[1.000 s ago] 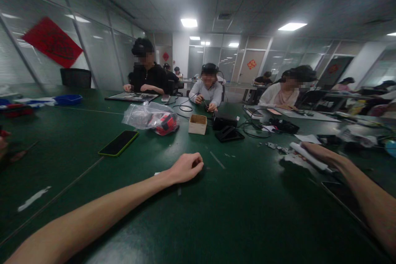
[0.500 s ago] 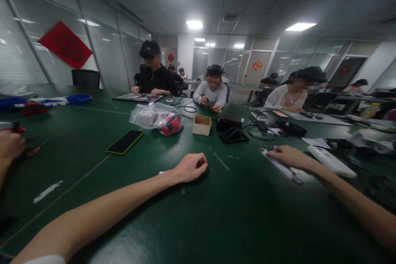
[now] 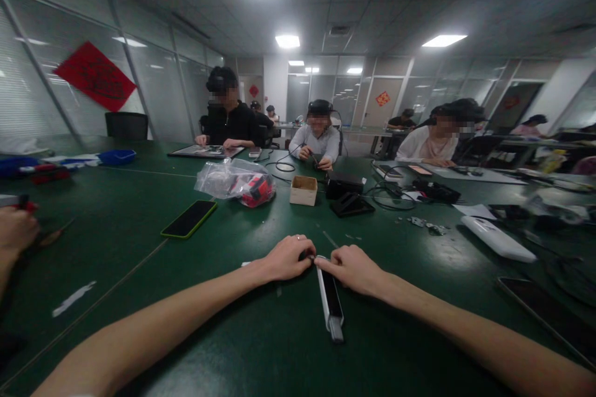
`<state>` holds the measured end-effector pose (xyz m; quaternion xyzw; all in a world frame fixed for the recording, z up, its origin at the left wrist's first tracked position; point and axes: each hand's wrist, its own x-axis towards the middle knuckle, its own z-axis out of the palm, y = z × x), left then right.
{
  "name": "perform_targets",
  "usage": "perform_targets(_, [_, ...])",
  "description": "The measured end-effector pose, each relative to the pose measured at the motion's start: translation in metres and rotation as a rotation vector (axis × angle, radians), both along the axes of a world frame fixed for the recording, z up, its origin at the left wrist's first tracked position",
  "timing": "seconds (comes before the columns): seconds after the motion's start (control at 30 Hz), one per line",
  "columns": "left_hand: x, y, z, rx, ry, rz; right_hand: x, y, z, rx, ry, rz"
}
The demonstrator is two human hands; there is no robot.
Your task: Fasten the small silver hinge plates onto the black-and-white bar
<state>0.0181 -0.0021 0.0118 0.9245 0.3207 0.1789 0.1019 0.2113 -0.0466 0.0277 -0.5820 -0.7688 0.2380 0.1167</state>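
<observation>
A slim white device with a dark face (image 3: 329,290) and a grey end piece lies on the green table (image 3: 261,347) in front of me. My right hand (image 3: 352,265) is closed on its far end, thumb along the white edge. Just left of that end, my left hand (image 3: 291,257) rests with curled fingers; a small dark thing shows at its fingertips, too small to name. Small metal-looking pieces (image 3: 431,227) lie farther right, near a white oblong case (image 3: 497,239).
Beyond my hands are a small tan box (image 3: 303,191), a red item in a clear bag (image 3: 237,183), a green-edged phone (image 3: 189,219) and a black box (image 3: 344,185). Another dark phone (image 3: 549,313) lies right. A person's hand (image 3: 17,228) is at far left; several people sit beyond.
My right hand has moved left to beside my left hand, bringing the white device from the right side. The small pieces at the right are now uncovered.
</observation>
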Motion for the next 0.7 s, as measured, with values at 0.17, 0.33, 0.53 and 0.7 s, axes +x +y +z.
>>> perform_targets(0.17, [0.002, -0.005, 0.005, -0.017, 0.036, 0.078, 0.021, -0.001, -0.015, 0.324, 0.091, 0.012])
perform_targets(0.33, [0.002, -0.008, 0.009, -0.03, 0.042, 0.046, 0.026, -0.002, -0.019, 0.369, 0.052, 0.194])
perform_targets(0.53, [0.002, -0.004, 0.003, 0.015, 0.055, 0.033, 0.024, -0.001, -0.02, 0.389, 0.059, 0.154])
perform_targets(0.7, [0.002, 0.0, -0.001, 0.022, 0.005, 0.039, 0.023, -0.002, -0.021, 0.446, 0.09, 0.086])
